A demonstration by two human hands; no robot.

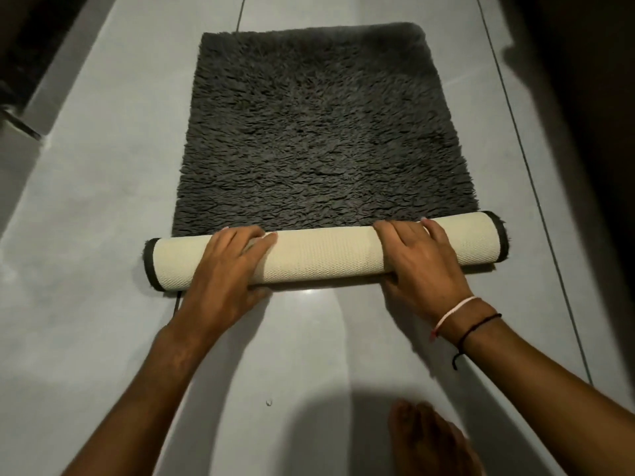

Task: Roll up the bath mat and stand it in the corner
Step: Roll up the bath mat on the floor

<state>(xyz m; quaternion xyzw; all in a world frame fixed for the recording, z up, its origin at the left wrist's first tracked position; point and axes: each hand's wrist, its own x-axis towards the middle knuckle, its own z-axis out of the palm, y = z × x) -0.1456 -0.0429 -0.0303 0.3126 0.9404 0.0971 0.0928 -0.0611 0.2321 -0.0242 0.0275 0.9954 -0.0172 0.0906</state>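
Observation:
A dark grey shaggy bath mat (pixel 316 125) lies flat on the pale tiled floor. Its near end is rolled into a tube (pixel 326 255) with the cream woven backing facing out. My left hand (pixel 226 269) rests over the left part of the roll, fingers curled across its top. My right hand (pixel 422 266) presses on the right part, fingers reaching over to the pile side. Both hands grip the roll. The tube runs left to right across the middle of the view.
Grey floor tiles (pixel 103 235) surround the mat. A dark wall or door (pixel 584 132) runs along the right side. A dark ledge and a metal fitting (pixel 20 121) sit at the far left. My bare foot (pixel 429 438) is on the floor at the bottom right.

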